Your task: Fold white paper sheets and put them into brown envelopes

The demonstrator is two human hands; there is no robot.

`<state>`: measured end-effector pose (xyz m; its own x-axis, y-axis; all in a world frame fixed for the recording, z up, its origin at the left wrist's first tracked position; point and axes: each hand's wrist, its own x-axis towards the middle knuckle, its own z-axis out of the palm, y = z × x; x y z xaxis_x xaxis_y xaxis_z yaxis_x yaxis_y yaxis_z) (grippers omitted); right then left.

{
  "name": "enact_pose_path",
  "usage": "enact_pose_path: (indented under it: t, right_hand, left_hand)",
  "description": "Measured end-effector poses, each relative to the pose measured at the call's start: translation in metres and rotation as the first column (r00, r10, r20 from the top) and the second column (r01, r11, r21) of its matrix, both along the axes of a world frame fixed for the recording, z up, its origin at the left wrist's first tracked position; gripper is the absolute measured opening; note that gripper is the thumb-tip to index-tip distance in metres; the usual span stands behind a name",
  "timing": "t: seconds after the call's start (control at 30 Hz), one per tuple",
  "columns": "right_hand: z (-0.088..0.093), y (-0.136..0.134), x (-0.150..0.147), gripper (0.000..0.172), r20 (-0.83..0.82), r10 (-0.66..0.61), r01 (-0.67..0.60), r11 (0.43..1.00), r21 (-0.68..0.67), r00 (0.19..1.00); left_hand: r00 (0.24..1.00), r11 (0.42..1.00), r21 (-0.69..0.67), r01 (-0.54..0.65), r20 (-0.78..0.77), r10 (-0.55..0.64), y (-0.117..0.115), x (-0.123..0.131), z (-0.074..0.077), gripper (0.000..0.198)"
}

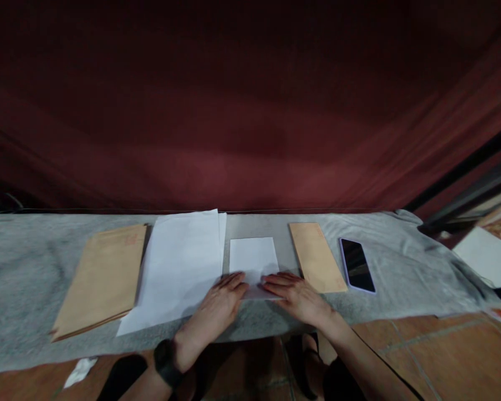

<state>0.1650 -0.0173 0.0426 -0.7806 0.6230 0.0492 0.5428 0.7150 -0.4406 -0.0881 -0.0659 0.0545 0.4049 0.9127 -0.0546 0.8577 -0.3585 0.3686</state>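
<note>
Dark watch nearest, at the tabletop's front edge. Left grip and right grip: palms down, fingers laid flat, nothing clasped. Both rest on small white paper, near middle of front edge; near part looks folded over. Should be light, floppy, crease-prone; take it by the side edges. Tabletop cover: soft grey cloth, rumpled toward right end. Larger white sheets left, smooth brown envelope right, glossy phone just beside that.
</note>
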Motion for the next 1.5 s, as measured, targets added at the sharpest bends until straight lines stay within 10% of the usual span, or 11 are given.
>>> enact_pose_path:
  t: [0.63, 1.3, 1.5]
  right_hand:
    - [-0.006, 0.017, 0.000, 0.036, 0.051, -0.363, 0.365, 0.909, -0.202, 0.930]
    - [0.000, 0.030, -0.035, 0.037, 0.275, -0.624, 0.626, 0.774, 0.091, 0.732]
    - [-0.003, 0.036, -0.044, 0.037, 0.270, -0.684, 0.686, 0.720, 0.102, 0.678]
  left_hand:
    - [0.889, 0.936, -0.337, -0.103, 0.390, 0.238, 0.025, -0.035, 0.011, 0.024]
    - [0.778, 0.913, -0.258, -0.317, 0.480, 0.406, 0.055, -0.030, -0.017, 0.022]
    - [0.835, 0.878, -0.126, -0.462, 0.271, 0.478, 0.058, -0.019, -0.014, 0.018]
